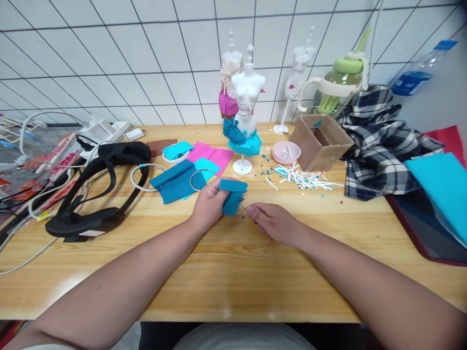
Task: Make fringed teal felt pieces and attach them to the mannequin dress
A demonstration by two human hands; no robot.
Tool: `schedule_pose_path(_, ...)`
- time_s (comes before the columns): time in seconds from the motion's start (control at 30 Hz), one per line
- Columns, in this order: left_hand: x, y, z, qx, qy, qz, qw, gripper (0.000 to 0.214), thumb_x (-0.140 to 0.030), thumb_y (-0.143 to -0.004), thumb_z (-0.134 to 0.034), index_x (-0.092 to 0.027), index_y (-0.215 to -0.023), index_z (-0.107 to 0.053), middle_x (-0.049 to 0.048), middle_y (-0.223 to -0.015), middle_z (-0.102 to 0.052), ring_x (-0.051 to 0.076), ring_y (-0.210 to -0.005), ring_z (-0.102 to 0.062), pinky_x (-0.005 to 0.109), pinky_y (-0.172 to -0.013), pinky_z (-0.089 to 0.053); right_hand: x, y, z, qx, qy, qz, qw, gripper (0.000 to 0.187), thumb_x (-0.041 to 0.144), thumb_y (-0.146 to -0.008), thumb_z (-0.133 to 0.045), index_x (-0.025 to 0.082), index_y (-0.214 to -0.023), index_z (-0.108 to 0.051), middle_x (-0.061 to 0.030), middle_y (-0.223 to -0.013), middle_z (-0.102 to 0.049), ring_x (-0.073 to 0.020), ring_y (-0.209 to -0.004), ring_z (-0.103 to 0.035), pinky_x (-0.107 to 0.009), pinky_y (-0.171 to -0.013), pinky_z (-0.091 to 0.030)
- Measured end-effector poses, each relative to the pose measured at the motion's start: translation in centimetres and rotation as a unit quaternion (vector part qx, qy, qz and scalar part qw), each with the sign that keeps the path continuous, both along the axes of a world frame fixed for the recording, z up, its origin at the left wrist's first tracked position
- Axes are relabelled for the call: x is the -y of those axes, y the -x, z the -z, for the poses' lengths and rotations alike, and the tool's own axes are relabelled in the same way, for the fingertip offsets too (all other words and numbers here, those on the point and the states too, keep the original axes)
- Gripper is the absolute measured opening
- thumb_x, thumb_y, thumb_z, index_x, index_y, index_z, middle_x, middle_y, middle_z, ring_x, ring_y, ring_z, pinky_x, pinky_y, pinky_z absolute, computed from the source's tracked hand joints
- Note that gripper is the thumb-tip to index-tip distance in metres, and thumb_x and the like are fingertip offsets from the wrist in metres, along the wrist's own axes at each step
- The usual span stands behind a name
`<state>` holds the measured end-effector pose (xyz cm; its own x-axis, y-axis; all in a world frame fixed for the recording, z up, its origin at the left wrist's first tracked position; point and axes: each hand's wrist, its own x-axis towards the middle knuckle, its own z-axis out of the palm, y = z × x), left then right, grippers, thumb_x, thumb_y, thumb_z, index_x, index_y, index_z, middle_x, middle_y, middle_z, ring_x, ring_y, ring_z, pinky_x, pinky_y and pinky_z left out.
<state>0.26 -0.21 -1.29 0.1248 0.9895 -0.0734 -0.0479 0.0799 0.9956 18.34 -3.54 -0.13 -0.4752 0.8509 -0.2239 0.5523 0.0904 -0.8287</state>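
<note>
My left hand (209, 206) is closed on a folded strip of teal crepe paper (233, 201) with a jagged right edge, held above the table. Thumb and fingers of my right hand (275, 222) pinch a thin metal tool (242, 208), its tip at the paper's edge; its kind is mostly hidden by the fingers. Just behind the hands stands a small white dress form (248, 92) on a round base, wearing ruffled blue and teal paper round its hips. A larger folded teal sheet (175, 182) lies left of my left hand, with a ring over its end.
Paper scraps (306, 177), a pink bowl (286, 153) and a cardboard box (321, 141) sit at the back right, near a checked cloth (379, 141). Two more dress forms stand by the wall. A black headset (104, 189) and cables occupy the left.
</note>
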Motion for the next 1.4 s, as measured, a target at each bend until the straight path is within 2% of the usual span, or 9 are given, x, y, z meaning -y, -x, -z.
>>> schedule_pose_path(0.2, -0.11, 0.14, 0.07, -0.005, -0.002, 0.002, 1.0, 0.031, -0.039, -0.08, -0.063, -0.017, -0.101, -0.067, 0.0036, -0.079, -0.074, 0.016, -0.063, -0.068, 0.022, -0.049, -0.052, 0.07, -0.01, 0.1, 0.012, -0.004, -0.006, 1.0, 0.047, 0.057, -0.095, -0.028, 0.021, -0.068, -0.04, 0.0035, -0.058, -0.046, -0.0116, -0.054, -0.044, -0.023, -0.052, -0.028)
schedule_pose_path(0.43, -0.11, 0.12, 0.16, -0.014, 0.004, 0.004, 1.0, 0.033, -0.04, -0.081, -0.061, -0.016, -0.104, -0.067, 0.0039, -0.08, -0.074, 0.016, -0.063, -0.068, 0.023, -0.05, -0.052, -0.08, 0.02, -0.02, 0.016, -0.007, 0.008, 1.0, 0.044, 0.053, -0.096, -0.031, 0.021, -0.069, -0.042, 0.0031, -0.058, -0.047, -0.0115, -0.055, -0.045, -0.023, -0.052, -0.029)
schedule_pose_path(0.6, -0.21, 0.13, 0.23, -0.018, 0.03, 0.037, 0.999, 0.032, -0.037, -0.078, -0.064, -0.016, -0.1, -0.068, 0.0042, -0.081, -0.074, 0.017, -0.065, -0.069, 0.024, -0.052, -0.053, -0.07, 0.03, 0.06, -0.002, -0.008, -0.004, 1.0, 0.043, 0.051, -0.095, -0.033, 0.02, -0.067, -0.043, 0.0039, -0.055, -0.044, -0.0114, -0.055, -0.045, -0.023, -0.052, -0.03)
schedule_pose_path(0.83, -0.43, 0.62, -0.33, -0.005, 0.06, 0.102, 0.993, 0.035, -0.046, -0.074, -0.069, -0.015, -0.091, -0.069, 0.0045, -0.073, -0.073, 0.017, -0.06, -0.068, 0.022, -0.05, -0.053, -0.21, -0.34, -0.04, -0.002, 0.007, -0.031, 0.999, 0.047, 0.056, -0.094, -0.032, 0.02, -0.066, -0.043, 0.0041, -0.055, -0.04, -0.0107, -0.053, -0.041, -0.023, -0.05, -0.03)
schedule_pose_path(0.97, -0.5, 0.78, -0.33, -0.008, 0.07, 0.122, 0.99, 0.032, -0.044, -0.075, -0.068, -0.017, -0.09, -0.07, 0.0046, -0.072, -0.073, 0.017, -0.062, -0.069, 0.022, -0.051, -0.053, -0.28, -0.47, -0.02, -0.009, 0.017, -0.042, 0.999, 0.047, 0.057, -0.093, -0.032, 0.02, -0.066, -0.043, 0.0046, -0.054, -0.038, -0.01, -0.05, -0.039, -0.023, -0.048, -0.028)
schedule_pose_path(1.4, -0.41, 0.71, -0.39, -0.007, 0.07, 0.123, 0.99, 0.028, -0.041, -0.075, -0.07, -0.016, -0.088, -0.07, 0.004, -0.07, -0.073, 0.017, -0.06, -0.069, 0.021, -0.049, -0.052, -0.32, -0.45, 0.29, 0.0, 0.018, -0.05, 0.999, 0.046, 0.055, -0.093, -0.034, 0.02, -0.065, -0.043, 0.0048, -0.054, -0.037, -0.0092, -0.049, -0.037, -0.023, -0.047, -0.027)
